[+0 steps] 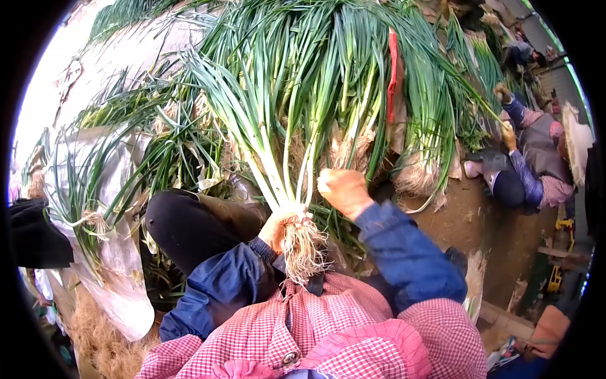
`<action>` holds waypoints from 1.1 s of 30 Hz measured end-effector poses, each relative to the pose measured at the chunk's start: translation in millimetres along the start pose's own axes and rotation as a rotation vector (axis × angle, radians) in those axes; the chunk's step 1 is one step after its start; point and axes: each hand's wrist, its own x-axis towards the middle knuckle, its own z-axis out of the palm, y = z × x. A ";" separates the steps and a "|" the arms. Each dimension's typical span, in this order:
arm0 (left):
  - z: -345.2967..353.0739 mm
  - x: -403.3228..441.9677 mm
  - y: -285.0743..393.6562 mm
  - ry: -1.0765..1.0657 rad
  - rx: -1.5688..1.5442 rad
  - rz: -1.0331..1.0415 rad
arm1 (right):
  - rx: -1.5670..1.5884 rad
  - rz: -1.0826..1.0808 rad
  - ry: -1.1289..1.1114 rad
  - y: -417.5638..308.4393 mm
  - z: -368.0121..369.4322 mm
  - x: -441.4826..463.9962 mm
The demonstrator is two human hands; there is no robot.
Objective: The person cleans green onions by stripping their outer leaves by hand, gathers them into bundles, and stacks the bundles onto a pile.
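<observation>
My left hand (275,231) is closed round the white lower ends of a bunch of green onions (273,165), just above its tangled roots (304,251). The stalks fan up and away from me, their leaves overlapping the pile beyond. To the right of the stalks, my right hand (346,193) is raised with its fingers curled in. Whatever it may grip is hidden by the fingers.
A large heap of green onions (429,107) lies ahead, with a red strip (392,76) among it. At left, more stalks rest on a pale sheet (120,297). Another person (536,145) works at right, hands on a stalk. Loose root trimmings (107,335) lie lower left.
</observation>
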 end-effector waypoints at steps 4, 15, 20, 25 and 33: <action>-1.4 3.4 -5.1 0.006 0.024 -0.007 | 0.059 0.215 0.054 -1.8 -3.0 13.7; -3.3 1.4 -5.8 0.018 0.013 0.028 | 0.587 0.152 -0.541 10.6 -31.7 -64.0; 17.8 -5.5 -4.4 -0.117 -0.032 0.003 | 0.589 0.258 -0.220 20.4 -7.8 -29.0; 11.9 -6.6 -2.1 -0.262 -0.062 0.039 | 1.460 0.631 0.001 -8.7 32.9 2.4; 6.3 -7.2 -5.8 -0.214 -0.134 0.012 | 1.963 0.285 0.266 -45.4 -8.0 -48.9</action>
